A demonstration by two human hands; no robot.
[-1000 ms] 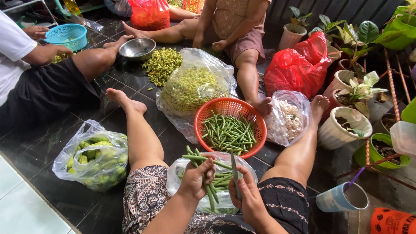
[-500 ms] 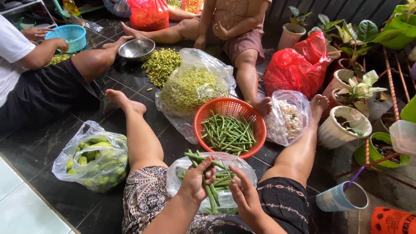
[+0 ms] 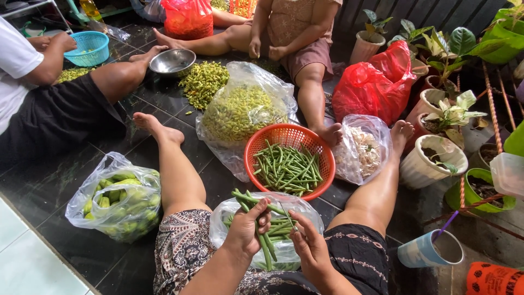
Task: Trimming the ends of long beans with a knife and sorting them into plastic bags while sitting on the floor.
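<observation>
Far out to the left of the hands, a clear plastic bag of pale green vegetables [image 3: 115,199] on the dark tiled floor [image 3: 65,164], just beside the outstretched left leg. Further off on that side, a second person in a white shirt and dark shorts, one hand on a blue basket [image 3: 90,47]; a steel bowl [image 3: 172,61] near that person's foot.

Left hand [image 3: 246,232]: fingers curled shut around a bunch of green beans [image 3: 256,210], stems fanning up and out past the knuckles (one bean hanging down over the wrist). Under both hands, resting in the lap between the thighs, a clear bag of more green beans [image 3: 273,257].

Right hand [image 3: 311,248]: just beside the left, fingertips pinched together on one thin bean end, or so it seems; the grip is small in view and partly hidden by the bag.

Straight ahead of the hands, between the legs, an orange basket [image 3: 256,150] of trimmed beans, near but apart. Beyond it, a large clear bag of small yellow-green pods [image 3: 243,112] and a loose heap of the same [image 3: 203,82].

Ahead and to the right, a clear bag of whitish pieces [image 3: 367,150] touching the basket, then a red plastic bag [image 3: 374,87], potted plants [image 3: 436,147], and close on the right a pale cup with a purple stick [image 3: 428,250].
</observation>
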